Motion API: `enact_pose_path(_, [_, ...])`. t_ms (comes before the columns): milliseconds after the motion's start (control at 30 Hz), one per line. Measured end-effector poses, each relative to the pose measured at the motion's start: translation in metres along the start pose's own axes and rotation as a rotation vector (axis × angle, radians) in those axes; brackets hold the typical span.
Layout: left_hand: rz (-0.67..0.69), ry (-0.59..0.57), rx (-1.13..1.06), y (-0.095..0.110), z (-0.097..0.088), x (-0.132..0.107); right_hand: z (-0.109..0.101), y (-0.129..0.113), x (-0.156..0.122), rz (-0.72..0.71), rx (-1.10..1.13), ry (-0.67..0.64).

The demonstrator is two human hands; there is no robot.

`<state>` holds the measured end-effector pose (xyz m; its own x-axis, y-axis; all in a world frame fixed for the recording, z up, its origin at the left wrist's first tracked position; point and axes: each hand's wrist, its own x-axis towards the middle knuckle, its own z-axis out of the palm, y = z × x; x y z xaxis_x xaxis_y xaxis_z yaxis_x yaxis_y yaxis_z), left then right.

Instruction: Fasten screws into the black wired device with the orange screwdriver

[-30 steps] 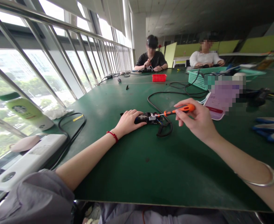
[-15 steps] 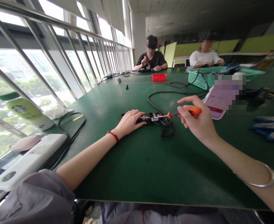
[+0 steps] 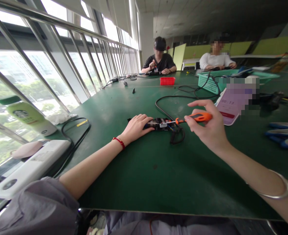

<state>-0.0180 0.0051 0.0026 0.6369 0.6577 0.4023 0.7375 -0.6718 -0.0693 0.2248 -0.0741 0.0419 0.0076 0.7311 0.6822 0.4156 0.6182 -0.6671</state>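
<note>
Still pins the black device (image 3: 155, 124) to the bench (image 3: 134, 173) under a half-curled left hand (image 3: 137, 128) and, having shifted the orange screwdriver (image 3: 199, 117) slightly rightward in a pinching right hand (image 3: 211, 127), apparently keeps working at the wired end (image 3: 170, 124).

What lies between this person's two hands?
The head view shows the wired end of the black device, the shaft of the orange screwdriver and a looped black cable.
</note>
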Motion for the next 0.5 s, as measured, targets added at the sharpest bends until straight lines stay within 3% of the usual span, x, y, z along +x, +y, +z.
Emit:
enact_pose_path(133, [0.006, 0.002, -0.004, -0.0006, 0.0005, 0.0001, 0.0021, 0.0015, -0.0011, -0.001, 0.064, 0.053])
enact_pose_path(267, [-0.003, 0.001, -0.015, -0.0013, 0.0011, 0.0001, 0.0019, 0.0002, -0.0022, 0.076, -0.022, -0.008])
enact_pose_path(400, [-0.004, -0.008, -0.019, -0.0011, 0.0001, 0.0001, 0.0038, -0.0006, -0.0022, -0.048, 0.075, 0.039])
enact_pose_path(500, [-0.008, -0.008, -0.023, -0.0004, -0.0007, 0.0004, 0.0048, -0.0013, -0.0025, -0.014, 0.096, 0.077])
